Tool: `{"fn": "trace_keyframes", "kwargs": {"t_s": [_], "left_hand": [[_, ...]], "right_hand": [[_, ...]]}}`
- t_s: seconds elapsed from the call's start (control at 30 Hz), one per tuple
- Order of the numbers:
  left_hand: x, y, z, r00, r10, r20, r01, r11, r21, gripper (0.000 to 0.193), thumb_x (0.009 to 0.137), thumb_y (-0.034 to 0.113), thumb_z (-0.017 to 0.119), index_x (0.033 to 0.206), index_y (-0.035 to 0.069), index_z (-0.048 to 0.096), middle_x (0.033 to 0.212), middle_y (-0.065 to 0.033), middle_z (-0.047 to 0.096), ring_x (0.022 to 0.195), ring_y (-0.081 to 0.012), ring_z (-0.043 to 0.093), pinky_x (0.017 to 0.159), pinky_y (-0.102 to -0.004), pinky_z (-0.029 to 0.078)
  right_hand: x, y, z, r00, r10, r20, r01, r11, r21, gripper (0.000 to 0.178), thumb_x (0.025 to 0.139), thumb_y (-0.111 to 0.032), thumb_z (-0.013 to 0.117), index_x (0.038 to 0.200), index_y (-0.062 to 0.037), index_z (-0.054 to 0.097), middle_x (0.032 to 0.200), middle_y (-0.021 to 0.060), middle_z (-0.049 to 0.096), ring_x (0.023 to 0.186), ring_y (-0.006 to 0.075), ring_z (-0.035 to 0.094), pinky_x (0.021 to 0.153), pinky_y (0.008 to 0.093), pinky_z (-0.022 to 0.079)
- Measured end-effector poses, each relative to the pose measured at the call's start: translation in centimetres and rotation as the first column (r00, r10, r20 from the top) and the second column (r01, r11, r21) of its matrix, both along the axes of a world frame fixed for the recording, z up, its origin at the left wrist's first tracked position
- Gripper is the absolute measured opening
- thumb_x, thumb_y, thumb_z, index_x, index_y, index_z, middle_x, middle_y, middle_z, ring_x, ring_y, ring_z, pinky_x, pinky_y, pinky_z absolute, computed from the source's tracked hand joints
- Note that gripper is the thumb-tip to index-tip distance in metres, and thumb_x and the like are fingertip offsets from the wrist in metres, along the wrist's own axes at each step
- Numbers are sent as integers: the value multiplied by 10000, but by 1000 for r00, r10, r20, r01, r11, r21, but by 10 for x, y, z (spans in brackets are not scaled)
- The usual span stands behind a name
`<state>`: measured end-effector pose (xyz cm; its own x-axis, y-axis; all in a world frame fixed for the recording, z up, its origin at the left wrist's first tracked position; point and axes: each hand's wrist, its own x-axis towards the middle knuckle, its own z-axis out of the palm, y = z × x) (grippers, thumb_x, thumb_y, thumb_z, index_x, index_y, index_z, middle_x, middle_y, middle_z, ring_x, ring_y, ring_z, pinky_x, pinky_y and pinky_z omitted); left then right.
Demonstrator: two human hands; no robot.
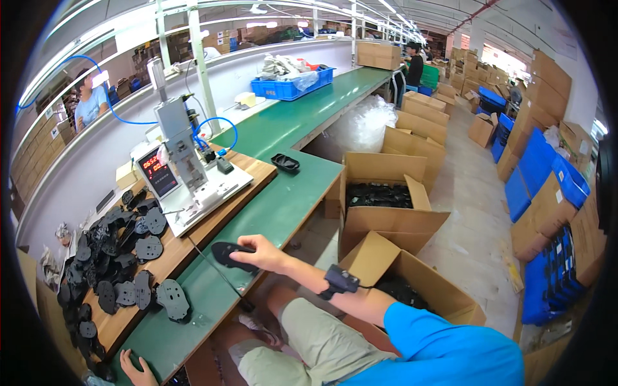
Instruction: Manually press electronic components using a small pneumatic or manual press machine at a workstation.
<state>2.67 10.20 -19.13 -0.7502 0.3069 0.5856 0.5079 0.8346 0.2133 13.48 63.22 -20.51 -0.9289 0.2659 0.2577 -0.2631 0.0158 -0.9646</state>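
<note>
Over the near edge of the green worktop (pixel 283 199), the right hand (pixel 257 253) gripped a dark, sole-shaped piece (pixel 233 256), thumb and fingers closed on its right end. The rest stuck out to the left of the fingers, above the green surface. Left hand (pixel 137 370) was low at the frame's bottom, on the worktop's near end, fingers loosely spread; no hold visible, though can't tell what lay under the palm. Piece sat well apart from that hand, up and to its right. Between and left: a loose grey-black plate (pixel 172 300), then a heap of dark parts (pixel 112 241) on the wooden board (pixel 116 327). Bench press (pixel 187 154) stood beyond the held piece. Open carton (pixel 450 289) right of the right forearm.
</note>
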Motion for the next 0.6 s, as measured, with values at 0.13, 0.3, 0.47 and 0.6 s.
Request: {"fn": "trace_keyframes", "kwargs": {"t_s": [0.13,0.3,0.47,0.6], "left_hand": [[9,7,7,997,51,61,-51,999,1,380,926,203,674,1222,-36,677,1266,-286,660,1189,-453,606,1079,-501,449],[-13,-26,-32,978,125,164,-136,989,53,410,942,102,632,1343,33,586,1492,-189,514,1415,-387,454,1209,-457,326],[-9,-3,-17,964,152,217,-173,981,83,413,902,109,665,1309,65,615,1487,-150,525,1397,-358,480,1176,-444,375],[-1,-5,-14,965,162,207,-183,979,87,404,903,103,656,1303,65,617,1480,-142,532,1389,-356,484,1169,-442,383]], "right_hand": [[15,-5,34,999,37,19,-29,951,-308,172,915,-82,675,1055,-20,597,983,16,649,854,90,671,789,256,549],[8,36,62,971,-193,-139,223,942,252,292,864,1,668,1148,17,599,1038,100,688,875,173,734,795,343,594],[-10,66,95,852,-413,-320,512,537,670,221,843,-29,770,1027,-13,649,971,175,744,872,294,757,765,369,575],[-35,60,89,852,-389,-350,505,439,743,223,811,-14,782,1001,-40,668,966,142,742,915,321,732,788,404,563]]}}
